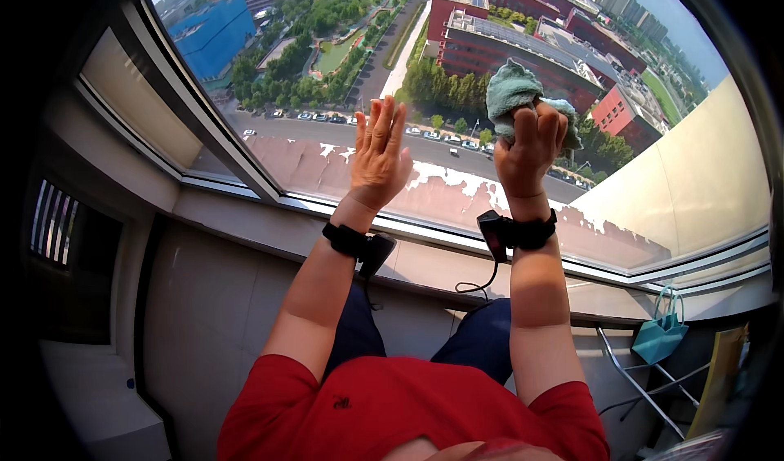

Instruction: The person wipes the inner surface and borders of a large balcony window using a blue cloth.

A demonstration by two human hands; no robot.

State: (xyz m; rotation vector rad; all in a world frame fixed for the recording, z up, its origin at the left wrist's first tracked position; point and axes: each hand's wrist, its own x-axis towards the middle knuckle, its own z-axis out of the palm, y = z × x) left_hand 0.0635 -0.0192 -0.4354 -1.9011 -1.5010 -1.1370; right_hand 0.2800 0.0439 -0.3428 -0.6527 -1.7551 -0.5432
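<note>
Bunched in my right hand (531, 145) is a pale teal terry cloth (513, 96), raised to the upper right part of a large window pane (453, 127). The cloth appears to lie against the glass, though the exact contact is hard to see. To the left, my left hand (378, 148) is held flat with its fingers extended and nothing in it. Its palm faces the same pane and seems to rest on it. Each wrist wears a black strap with a small device and a cable.
Below the pane runs a metal window frame (429, 225) above a tiled sill (422, 265). A frame upright (202, 99) stands at left. On the right are a teal bag (660, 338), a metal-tube rack (640, 387) and a cream wall (692, 185) beyond the glass.
</note>
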